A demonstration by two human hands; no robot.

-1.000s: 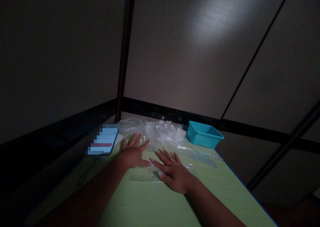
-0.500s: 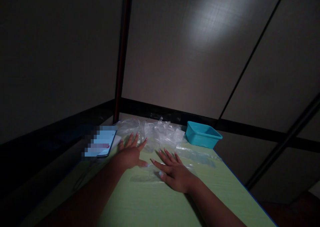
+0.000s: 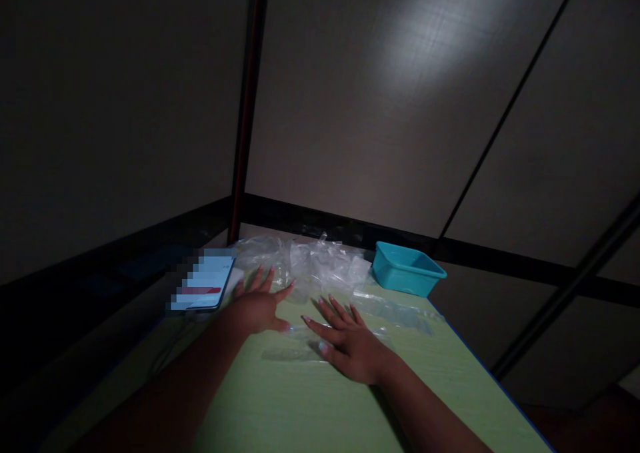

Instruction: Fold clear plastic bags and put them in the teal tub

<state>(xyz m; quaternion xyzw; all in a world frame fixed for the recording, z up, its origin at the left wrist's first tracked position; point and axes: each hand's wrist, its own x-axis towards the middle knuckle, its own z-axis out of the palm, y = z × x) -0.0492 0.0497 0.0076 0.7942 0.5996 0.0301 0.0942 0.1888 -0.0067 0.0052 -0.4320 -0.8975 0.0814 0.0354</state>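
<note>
My left hand (image 3: 257,310) has its fingers spread, palm down, over the green table (image 3: 280,406), just short of a heap of crumpled clear plastic bags (image 3: 330,266). To its right, my right hand (image 3: 353,346) lies with fingers apart on a flat clear plastic bag (image 3: 295,353), part of which the hand covers. Beyond my right fingertips a second flat clear plastic bag (image 3: 395,310) stretches toward the table's right edge. Neither hand grasps anything.
A turquoise plastic basket (image 3: 407,273) stands at the table's far right corner. Left of my left hand is a phone (image 3: 213,283) with a lit screen, partly blurred out. Dark panelled walls (image 3: 350,120) rise behind the table.
My left hand has shifted slightly to the left, its fingers still spread. The right hand keeps its place on the flat plastic bag.
</note>
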